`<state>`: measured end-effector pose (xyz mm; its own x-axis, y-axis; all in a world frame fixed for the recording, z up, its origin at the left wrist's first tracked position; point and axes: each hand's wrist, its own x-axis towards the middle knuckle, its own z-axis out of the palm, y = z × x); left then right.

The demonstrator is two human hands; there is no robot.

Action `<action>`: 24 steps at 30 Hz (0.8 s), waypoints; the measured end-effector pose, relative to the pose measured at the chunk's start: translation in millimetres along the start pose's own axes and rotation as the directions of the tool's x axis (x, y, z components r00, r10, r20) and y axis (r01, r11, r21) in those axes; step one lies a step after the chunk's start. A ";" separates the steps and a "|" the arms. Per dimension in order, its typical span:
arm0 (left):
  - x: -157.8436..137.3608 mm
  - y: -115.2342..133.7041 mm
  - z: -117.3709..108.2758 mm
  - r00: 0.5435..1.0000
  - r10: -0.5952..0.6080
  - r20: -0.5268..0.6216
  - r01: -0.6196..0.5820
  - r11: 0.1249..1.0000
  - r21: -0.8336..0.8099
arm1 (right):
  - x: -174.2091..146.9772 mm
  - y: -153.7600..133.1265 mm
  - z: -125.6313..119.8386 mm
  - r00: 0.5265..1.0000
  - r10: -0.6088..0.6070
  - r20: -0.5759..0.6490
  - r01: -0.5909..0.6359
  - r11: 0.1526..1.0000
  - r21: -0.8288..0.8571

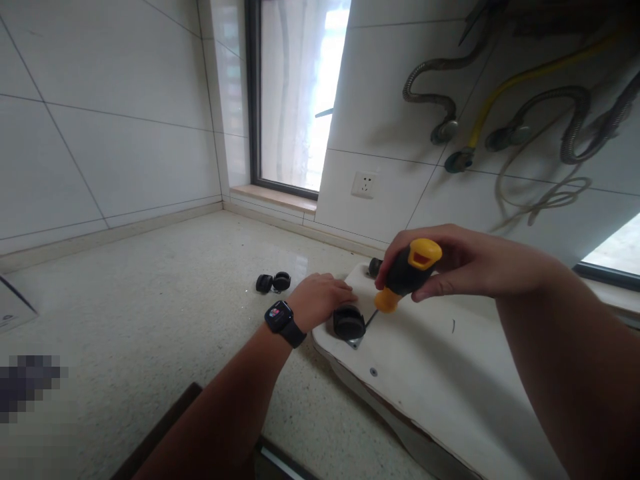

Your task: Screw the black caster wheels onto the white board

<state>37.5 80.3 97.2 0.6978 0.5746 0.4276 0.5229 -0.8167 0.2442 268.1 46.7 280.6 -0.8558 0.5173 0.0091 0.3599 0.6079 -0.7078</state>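
Two hands of yours are over the white board (425, 387); your right hand (463, 260) is clamped around the yellow and black screwdriver (406, 272), fingers and thumb closed on its handle above the board; its thin shaft slants down to the side of the black caster (350, 323), which sits wheel-up on the board near its rounded corner; you cannot see exactly where the tip sits, as the caster is in the way; your left hand (324, 297) reaches in over that corner, its fingers against the far side of the caster, and I cannot tell whether they pinch it or only rest there; you have a watch (279, 316) on that wrist, just outside the board's edge; a metal plate (355, 344) shows under the caster, flat on the board; another caster (375, 268) stands on the board's far end, partly behind your right hand; a pair of black wheels (282, 281) lies on the floor (175, 287) to the left of the board; beyond the board, a socket (365, 185) is set in the wall (380, 120)
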 end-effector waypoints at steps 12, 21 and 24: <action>-2.3 -10.0 7.6 0.999 0.035 -0.018 -0.035 0.999 -0.009 | 0.6 7.2 2.1 0.990 -0.055 -0.132 0.034 0.987 -0.158; -0.4 -17.2 10.5 0.999 0.051 0.009 -0.050 0.998 -0.043 | 1.3 11.1 -0.8 0.983 0.025 -0.180 -0.029 0.999 -0.019; -0.6 -24.6 16.2 1.000 0.012 -0.001 -0.012 0.984 -0.179 | 6.6 16.1 3.0 0.953 0.058 -0.298 -0.080 0.995 -0.064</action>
<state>32.1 100.8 76.8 0.7036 0.5649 0.4311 0.4185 -0.8197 0.3911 267.2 58.0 267.2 -0.6841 0.7073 0.1780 0.4502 0.6016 -0.6598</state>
